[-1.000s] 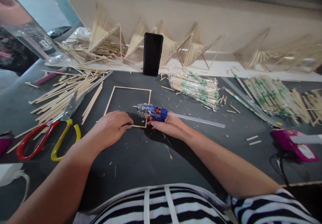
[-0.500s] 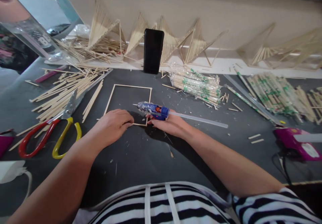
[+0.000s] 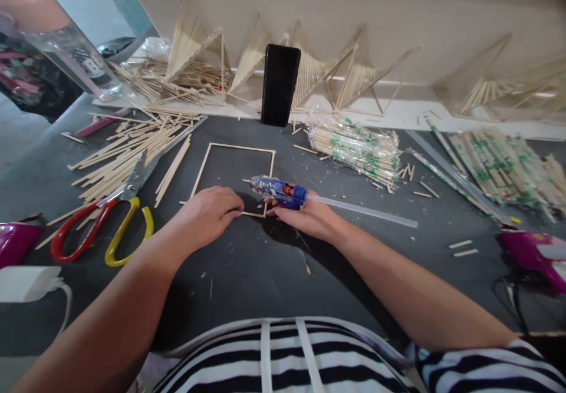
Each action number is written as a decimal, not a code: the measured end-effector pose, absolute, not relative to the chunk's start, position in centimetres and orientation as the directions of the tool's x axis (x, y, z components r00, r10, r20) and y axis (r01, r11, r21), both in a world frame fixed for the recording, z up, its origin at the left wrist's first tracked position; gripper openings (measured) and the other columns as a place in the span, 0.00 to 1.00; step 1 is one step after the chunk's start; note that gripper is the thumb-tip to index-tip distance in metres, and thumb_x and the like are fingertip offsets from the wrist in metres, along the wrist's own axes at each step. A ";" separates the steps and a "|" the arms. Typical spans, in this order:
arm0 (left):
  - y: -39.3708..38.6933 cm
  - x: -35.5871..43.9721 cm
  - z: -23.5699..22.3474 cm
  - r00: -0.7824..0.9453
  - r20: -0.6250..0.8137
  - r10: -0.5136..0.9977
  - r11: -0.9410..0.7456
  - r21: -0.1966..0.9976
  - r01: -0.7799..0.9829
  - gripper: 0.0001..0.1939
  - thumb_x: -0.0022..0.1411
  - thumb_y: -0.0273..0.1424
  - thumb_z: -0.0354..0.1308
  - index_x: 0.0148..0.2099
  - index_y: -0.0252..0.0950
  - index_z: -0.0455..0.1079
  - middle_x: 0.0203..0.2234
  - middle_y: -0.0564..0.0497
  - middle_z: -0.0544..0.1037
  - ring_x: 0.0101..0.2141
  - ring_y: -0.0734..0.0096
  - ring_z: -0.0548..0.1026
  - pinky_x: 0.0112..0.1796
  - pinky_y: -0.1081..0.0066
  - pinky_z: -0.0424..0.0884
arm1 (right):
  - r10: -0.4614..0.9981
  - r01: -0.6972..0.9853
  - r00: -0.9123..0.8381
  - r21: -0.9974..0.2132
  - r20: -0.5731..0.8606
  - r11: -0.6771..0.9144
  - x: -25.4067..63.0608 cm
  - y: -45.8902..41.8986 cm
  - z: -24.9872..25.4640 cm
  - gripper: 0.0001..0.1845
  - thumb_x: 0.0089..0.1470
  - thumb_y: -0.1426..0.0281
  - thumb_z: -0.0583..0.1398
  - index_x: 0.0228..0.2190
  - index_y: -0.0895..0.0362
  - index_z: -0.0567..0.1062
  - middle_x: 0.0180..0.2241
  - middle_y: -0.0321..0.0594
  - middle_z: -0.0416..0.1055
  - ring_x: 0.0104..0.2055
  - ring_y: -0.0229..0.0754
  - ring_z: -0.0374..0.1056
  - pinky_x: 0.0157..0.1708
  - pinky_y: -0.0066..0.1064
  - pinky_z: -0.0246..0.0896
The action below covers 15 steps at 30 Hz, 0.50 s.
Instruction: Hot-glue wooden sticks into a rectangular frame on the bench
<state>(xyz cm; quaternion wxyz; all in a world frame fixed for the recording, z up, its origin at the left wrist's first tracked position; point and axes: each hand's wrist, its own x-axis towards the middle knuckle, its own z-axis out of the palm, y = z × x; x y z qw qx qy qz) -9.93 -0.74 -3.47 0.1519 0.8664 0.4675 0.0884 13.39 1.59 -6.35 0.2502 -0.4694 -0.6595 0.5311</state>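
Observation:
A four-sided frame of thin wooden sticks (image 3: 242,147) lies flat on the dark table. My left hand (image 3: 210,213) is closed at its near left side, fingertips pinching the near stick and covering part of it. In my right hand (image 3: 316,216) is a blue glue gun (image 3: 276,191), its nozzle pointing left over the inside of the frame. A long clear glue stick (image 3: 367,210) juts from the gun's back end. The fingers of my right hand reach close to the frame's near right corner; the gun hides some of them.
Scissors (image 3: 99,228) and loose sticks (image 3: 128,157) lie at the left. Behind the frame a black phone (image 3: 280,85) stands upright, with stick structures (image 3: 354,75) along the wall. Wrapped stick bundles (image 3: 354,148) lie at the right, and a magenta device (image 3: 533,257) is farther right.
The view has shifted slightly, so the whole scene sits a little farther right. Both hands, the glue gun and the frame keep nearly the same positions relative to each other.

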 end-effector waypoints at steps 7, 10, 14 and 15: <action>-0.8 -9.8 -3.3 0.538 0.007 0.843 -0.508 0.339 0.792 0.12 0.64 0.31 0.46 0.37 0.37 0.71 0.34 0.50 0.76 0.38 0.66 0.72 0.41 0.67 0.65 | 0.907 0.392 -0.383 -0.920 -0.176 -0.013 13.2 1.6 -6.9 0.14 0.44 0.74 0.62 0.36 0.52 0.77 0.34 0.36 0.77 0.39 0.45 0.73 0.40 0.34 0.69; -0.9 -9.8 -3.2 0.531 -0.006 0.847 -0.497 0.341 0.798 0.11 0.64 0.31 0.46 0.37 0.37 0.71 0.34 0.50 0.75 0.38 0.66 0.72 0.41 0.67 0.65 | 0.909 0.405 -0.375 -0.914 -0.180 -0.013 13.3 1.5 -7.4 0.15 0.45 0.73 0.62 0.38 0.51 0.76 0.33 0.36 0.77 0.37 0.45 0.74 0.38 0.34 0.69; -1.0 -9.7 -3.1 0.523 -0.004 0.852 -0.490 0.346 0.800 0.11 0.64 0.31 0.47 0.37 0.37 0.71 0.33 0.50 0.75 0.37 0.66 0.72 0.40 0.68 0.65 | 0.913 0.438 -0.364 -0.899 -0.186 -0.009 13.5 1.5 -7.8 0.15 0.44 0.72 0.62 0.38 0.50 0.76 0.32 0.36 0.76 0.36 0.45 0.74 0.37 0.34 0.70; -1.0 -9.7 -3.1 0.522 -0.004 0.853 -0.488 0.348 0.800 0.11 0.64 0.31 0.47 0.37 0.37 0.71 0.33 0.50 0.75 0.37 0.67 0.71 0.40 0.68 0.65 | 0.912 0.443 -0.366 -0.897 -0.186 -0.005 13.5 1.4 -7.8 0.15 0.44 0.72 0.63 0.37 0.50 0.76 0.32 0.36 0.76 0.36 0.45 0.74 0.37 0.34 0.70</action>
